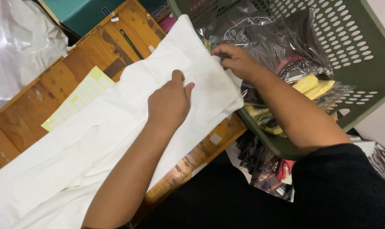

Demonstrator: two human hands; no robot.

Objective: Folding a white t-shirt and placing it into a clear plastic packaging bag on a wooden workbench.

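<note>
White garment (95, 144), folded lengthwise, spread flat across wooden counter (27, 114) from lower left to upper centre, upper end reaching rim of green perforated basket (362, 55). Left hand (169, 101) pressed palm-down on cloth near folded upper end, fingers together and flat, nothing clamped. Right hand (235, 59) at top right corner of cloth, grip pinched together on fabric edge just beside basket. Pale yellow gridded sheet (78, 99) lying on counter, partly tucked beneath left margin of garment. Basket filled with clear plastic bags of dark clothing (281, 42) and yellow items (313, 85). Further bagged items (269, 169) below basket. Teal box (80, 12) at top edge; crumpled clear plastic (18, 42) at upper left.
</note>
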